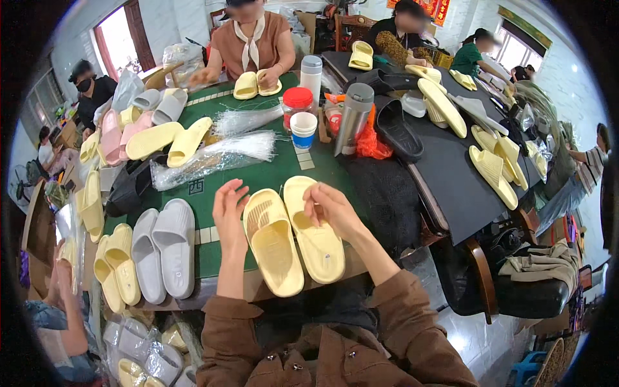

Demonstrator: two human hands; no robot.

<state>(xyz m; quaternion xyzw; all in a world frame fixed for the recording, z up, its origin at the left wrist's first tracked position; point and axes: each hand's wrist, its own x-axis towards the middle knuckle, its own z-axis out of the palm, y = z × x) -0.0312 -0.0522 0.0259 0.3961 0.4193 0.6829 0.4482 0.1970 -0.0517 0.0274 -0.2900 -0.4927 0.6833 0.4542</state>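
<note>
In the head view we take the paper cups (pixel 303 134) as our landmark: the pair of yellow slippers (pixel 277 255) lies nearer to us than the cups, toes pointing away, at the near edge of the green tabletop (pixel 335 173). We judge these slippers to be light moulded foam, springy and hardly fragile; the soles should bend with modest effort, and the matt surface should not slip much, though a fingernail could mark it. The best hold, we think, is across the sides of the sole at mid-length, or with fingers under the strap (pixel 263 216). Both are pale yellow and broad-soled; the left one shows a ribbed strap with a brownish patch, and the other carries a small round sticker (pixel 327 257) at its heel. Our left hand (pixel 229 206) is half open just beside the left slipper, fingers loosely curled, with nothing visible in it. Our right hand (pixel 330 205) bends over the front of the other slipper, fingertips drawn together; we cannot tell whether they pinch something thin. Left of the cups and nearer to us sits a pair of grey slippers (pixel 174 248); right of the cups stands a steel flask (pixel 354 119).
</note>
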